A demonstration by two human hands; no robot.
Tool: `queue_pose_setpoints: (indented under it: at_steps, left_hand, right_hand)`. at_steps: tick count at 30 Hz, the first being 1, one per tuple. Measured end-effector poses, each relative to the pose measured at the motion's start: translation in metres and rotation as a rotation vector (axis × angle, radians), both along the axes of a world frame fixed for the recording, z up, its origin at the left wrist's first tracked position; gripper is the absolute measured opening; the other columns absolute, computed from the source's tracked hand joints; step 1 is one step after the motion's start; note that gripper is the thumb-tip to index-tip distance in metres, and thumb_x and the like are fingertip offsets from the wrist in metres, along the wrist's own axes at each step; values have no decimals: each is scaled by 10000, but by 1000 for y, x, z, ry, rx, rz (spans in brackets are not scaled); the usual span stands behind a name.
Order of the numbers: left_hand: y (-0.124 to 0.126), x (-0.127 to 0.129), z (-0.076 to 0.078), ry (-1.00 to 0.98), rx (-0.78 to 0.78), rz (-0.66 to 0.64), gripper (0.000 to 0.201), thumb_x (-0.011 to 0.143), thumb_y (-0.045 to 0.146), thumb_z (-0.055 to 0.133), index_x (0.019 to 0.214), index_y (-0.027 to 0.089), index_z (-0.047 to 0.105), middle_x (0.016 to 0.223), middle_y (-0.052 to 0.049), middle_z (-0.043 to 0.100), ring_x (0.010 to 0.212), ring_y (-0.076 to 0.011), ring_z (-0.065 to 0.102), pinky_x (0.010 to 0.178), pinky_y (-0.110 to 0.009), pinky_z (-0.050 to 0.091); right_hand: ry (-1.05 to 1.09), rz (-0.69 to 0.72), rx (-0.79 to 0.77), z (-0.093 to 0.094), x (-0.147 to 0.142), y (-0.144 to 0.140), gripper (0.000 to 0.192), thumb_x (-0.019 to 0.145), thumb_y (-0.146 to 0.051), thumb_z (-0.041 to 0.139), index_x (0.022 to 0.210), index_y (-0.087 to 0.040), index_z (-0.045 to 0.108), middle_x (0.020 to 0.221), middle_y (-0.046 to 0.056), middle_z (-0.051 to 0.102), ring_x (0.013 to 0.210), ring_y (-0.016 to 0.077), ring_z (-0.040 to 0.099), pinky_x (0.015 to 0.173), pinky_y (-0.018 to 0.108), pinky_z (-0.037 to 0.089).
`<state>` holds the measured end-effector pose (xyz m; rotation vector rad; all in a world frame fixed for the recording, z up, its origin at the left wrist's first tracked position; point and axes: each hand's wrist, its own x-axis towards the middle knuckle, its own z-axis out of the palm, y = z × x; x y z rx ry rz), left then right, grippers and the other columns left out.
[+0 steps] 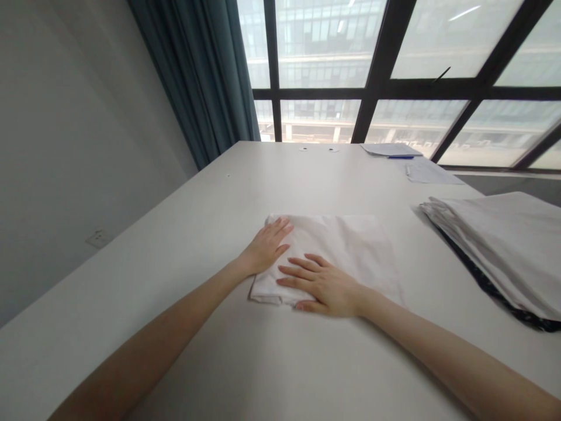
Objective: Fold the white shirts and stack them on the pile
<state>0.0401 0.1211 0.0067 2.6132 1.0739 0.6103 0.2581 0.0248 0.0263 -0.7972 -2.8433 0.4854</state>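
Note:
A folded white cloth [350,245] lies flat on the white table [210,222] in the middle of the view. My left hand [267,245] rests palm down on the cloth's left edge, fingers spread toward the far corner. My right hand [322,285] lies flat on the cloth's near left part, fingers apart and pointing left. Neither hand grips the fabric; both press on top of it.
A stack of folded white cloths [499,245] sits at the right on something dark. Papers [432,172] and a blue pen [401,156] lie at the far right by the window. A grey wall and teal curtain [205,76] stand to the left.

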Motion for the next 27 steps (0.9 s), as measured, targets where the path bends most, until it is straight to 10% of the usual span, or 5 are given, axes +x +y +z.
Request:
queue_pose_setpoints:
  at_steps: [9,14,18,27]
  left_hand:
    - [-19,-1,-3,314,136,78,500,1000,344,359,1453,132,382,1549,-136,316,1440,-266,268,1163,-464,223]
    - [-64,-14,10,178,-21,-164,472,1000,406,371,1413,191,448,1510,-97,404,1447,-249,253,1166,-454,243]
    - [-86,-26,13,94,-113,-360,519,916,382,573,1401,237,460,1499,-86,421,1452,-273,233,1164,-479,250]
    - [-80,-26,3,-59,-126,-269,354,1006,279,408,1319,206,557,1358,-67,581,1330,-200,468,1153,-414,330]
  right_hand:
    - [99,-4,-55,3,17,-7,504,895,-208,512,1398,-199,482,1455,66,488,1389,219,359,1168,452,197]
    - [180,-180,-83,14,48,-22,420,868,-70,453,1231,-195,622,1240,71,665,1209,198,564,1038,371,418]
    - [144,-375,58,11,81,-30,296,930,-151,451,1097,-228,683,1089,62,722,1007,214,654,915,389,485]
    - [387,-763,-69,1,126,-29,327,898,-485,517,868,-215,700,827,58,709,749,221,645,644,319,507]
